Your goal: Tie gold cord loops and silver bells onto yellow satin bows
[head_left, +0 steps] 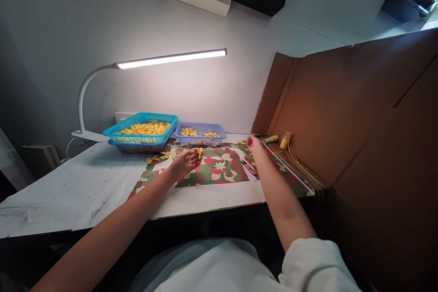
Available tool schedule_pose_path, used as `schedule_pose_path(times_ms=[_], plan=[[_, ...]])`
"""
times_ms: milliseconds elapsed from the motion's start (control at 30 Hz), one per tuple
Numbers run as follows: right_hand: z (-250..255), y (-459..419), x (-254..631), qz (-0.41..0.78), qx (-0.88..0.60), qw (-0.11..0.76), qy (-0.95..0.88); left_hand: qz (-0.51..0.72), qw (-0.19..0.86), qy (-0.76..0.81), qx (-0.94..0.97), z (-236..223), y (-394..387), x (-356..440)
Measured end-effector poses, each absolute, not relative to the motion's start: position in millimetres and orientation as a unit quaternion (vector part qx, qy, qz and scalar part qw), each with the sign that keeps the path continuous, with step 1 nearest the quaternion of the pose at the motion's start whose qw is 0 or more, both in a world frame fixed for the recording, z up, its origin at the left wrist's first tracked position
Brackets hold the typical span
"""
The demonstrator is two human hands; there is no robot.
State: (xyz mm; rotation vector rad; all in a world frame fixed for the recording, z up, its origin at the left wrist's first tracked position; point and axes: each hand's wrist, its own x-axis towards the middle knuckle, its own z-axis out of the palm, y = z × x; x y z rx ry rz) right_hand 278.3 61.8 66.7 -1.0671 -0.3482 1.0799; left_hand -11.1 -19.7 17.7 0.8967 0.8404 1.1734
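My left hand [186,164] is turned partly palm up over the patterned mat, fingers curled. A small yellow petal-like piece [200,151] shows at its thumb and fingertips, which seem to pinch it. Loose yellow pieces [154,159] lie on the mat beside and behind that hand. Farther right, my right hand [253,143] is at the mat's back edge with its fingers drawn together. Whatever it may hold is too small to make out. Red-handled pliers or cutters [250,168] lie just left of my right forearm.
A turquoise basket [138,138] heaped with yellow pieces is stacked on another at the back left. Beside it stands a blue-violet basket [200,139]. A tall cardboard sheet [342,109] walls the right side, near a yellow roll [271,139] and yellow wires [301,163]. A lamp [171,58] hangs over the table.
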Motion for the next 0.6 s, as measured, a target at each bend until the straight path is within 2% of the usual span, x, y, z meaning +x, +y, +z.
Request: schedule_pose_path(times_ms=[600], plan=[[42.6,71.9,289.4,0.534,-0.518,0.659,-0.110,0.466,0.710,0.334,0.410,23.6,-29.8,-5.9]])
